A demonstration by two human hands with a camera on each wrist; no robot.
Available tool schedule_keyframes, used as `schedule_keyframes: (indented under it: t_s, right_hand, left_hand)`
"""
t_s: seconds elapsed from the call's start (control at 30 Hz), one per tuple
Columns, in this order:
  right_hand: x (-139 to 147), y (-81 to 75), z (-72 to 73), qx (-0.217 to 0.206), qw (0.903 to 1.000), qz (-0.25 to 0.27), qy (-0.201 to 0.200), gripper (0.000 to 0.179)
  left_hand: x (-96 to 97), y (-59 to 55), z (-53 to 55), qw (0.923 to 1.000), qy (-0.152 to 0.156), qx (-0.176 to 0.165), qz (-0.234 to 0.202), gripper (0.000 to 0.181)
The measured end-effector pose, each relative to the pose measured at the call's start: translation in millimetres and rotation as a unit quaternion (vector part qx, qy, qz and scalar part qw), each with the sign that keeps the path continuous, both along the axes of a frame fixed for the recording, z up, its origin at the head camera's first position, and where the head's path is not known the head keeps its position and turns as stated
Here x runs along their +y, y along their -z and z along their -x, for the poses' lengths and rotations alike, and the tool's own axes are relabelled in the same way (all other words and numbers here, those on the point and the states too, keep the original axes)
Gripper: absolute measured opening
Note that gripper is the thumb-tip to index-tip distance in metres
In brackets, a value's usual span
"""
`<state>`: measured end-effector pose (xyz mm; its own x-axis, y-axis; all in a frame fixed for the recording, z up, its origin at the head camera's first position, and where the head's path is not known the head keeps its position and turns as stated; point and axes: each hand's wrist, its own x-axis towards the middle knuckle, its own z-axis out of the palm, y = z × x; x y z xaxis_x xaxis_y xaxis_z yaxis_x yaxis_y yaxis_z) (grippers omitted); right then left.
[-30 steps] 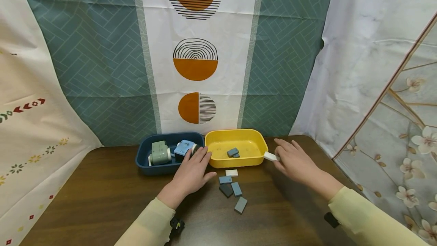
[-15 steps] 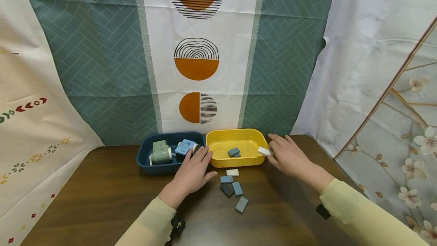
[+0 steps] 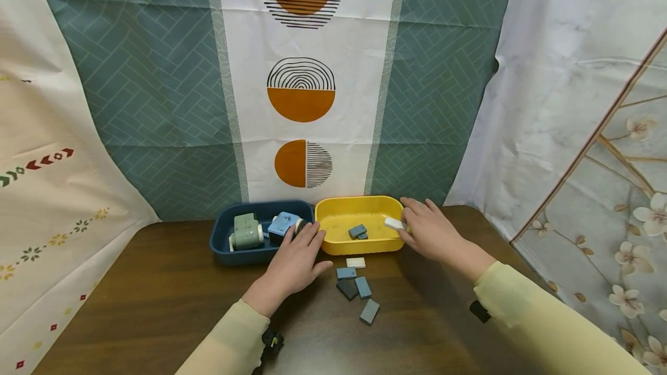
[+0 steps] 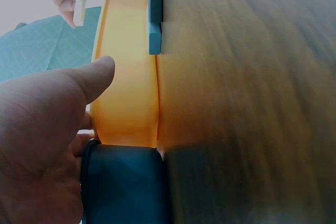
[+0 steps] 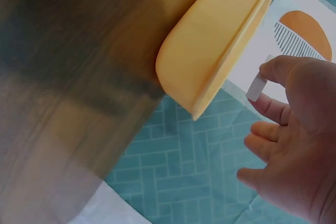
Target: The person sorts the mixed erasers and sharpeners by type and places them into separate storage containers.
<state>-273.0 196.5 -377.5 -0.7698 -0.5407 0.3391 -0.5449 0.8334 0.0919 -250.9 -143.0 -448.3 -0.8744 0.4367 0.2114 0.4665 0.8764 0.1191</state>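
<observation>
Blocks (image 3: 346, 274) lay on the worktop (image 3: 156, 300) at lower centre. Just left, the left hand (image 3: 294, 262) held its fingers straight at the blue tray (image 3: 239, 258); right of centre, the right hand (image 3: 431, 231) pinched a white block (image 3: 394, 223) above the yellow tray (image 3: 359, 247).

We log a brown wood-grained table (image 3: 156, 288), smooth with a faint sheen. Yellow rounded oblong tray (image 3: 365, 246) and dark blue rounded oblong tray (image 3: 245, 257): smooth, plastic-looking. Small white rectangular block (image 3: 394, 223): smooth, matt. Green brick-patterned cloth hanging (image 3: 146, 80): creased. Pale yellow sleeve (image 3: 542, 311): soft, matt cloth.
</observation>
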Motion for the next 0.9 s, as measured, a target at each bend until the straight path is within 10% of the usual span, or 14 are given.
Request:
schedule_keyframes:
  t_s: [0.9]
  right_hand:
    - [-29, 2.2, 37.6, -0.045, 0.9977, -0.012, 0.049, 0.021]
  left_hand:
    - [-1.2, -1.6, -1.1, 1.0, 0.002, -0.007, 0.0, 0.08]
